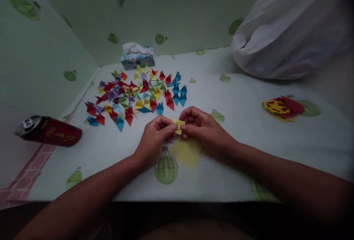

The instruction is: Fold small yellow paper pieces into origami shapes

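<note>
A small folded piece of yellow paper point(178, 124) is pinched between both hands above the table. My left hand point(159, 133) grips its left side, thumb on top. On its right side my right hand point(203, 127) is closed in a similar pinch. Below them a flat square of yellow paper point(188, 152) lies on the table, its upper part behind my hands. Beyond my left hand stand many folded paper cranes in several colours, among them a blue paper crane point(160, 108) close to it.
A red drink can point(52, 131) is at the left edge. A tissue box point(137, 57) stands at the back, behind the cranes. A white plastic bag point(287, 33) fills the back right. A red and yellow item point(283, 108) lies on the patterned tablecloth point(132, 190) at right.
</note>
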The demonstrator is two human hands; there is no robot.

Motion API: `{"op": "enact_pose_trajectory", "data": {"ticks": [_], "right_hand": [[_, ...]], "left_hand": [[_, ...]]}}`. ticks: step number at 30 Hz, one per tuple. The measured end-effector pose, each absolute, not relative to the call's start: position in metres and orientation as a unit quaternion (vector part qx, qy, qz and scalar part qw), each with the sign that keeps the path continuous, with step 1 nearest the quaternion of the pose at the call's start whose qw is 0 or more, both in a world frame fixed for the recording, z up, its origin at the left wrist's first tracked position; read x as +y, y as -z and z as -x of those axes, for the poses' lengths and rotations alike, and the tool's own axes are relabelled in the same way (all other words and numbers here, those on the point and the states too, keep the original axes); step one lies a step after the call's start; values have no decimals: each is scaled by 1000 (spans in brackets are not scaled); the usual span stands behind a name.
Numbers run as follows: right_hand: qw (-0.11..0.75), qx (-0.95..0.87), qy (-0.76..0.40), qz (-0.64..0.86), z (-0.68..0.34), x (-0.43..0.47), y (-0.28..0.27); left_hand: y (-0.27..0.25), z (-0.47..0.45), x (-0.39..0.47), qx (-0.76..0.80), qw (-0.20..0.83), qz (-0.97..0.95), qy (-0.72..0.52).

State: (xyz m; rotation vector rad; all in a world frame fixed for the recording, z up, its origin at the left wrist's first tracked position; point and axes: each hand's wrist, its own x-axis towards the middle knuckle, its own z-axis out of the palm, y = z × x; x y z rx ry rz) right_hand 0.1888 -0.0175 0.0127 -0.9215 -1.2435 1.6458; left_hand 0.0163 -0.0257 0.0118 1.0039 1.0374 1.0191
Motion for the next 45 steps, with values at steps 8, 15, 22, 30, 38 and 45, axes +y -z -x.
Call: {"op": "enact_pose_trajectory", "data": {"ticks": [8,15,22,30,38,45], "right_hand": [[427,-555,-618,357,-190,-16,-14],[431,-629,-531,369,-188,-20,-13],[415,-585,-600,353,-193,-16,-14],[374,-582,-607,392,-194,-13,-17],[368,-582,-595,415,-194,-12,-17],[415,-560,-582,418,-191,-16,-20]], "left_hand": [[-10,-17,-26,448,633,-451,-441],[-9,-17,-26,463,617,-462,-437],[-12,-17,-25,455,607,-476,-445],[-12,-15,-23,472,596,-497,-418],[-14,-17,-24,447,581,-506,-454],[-8,-18,-22,409,592,-496,-487]]}}
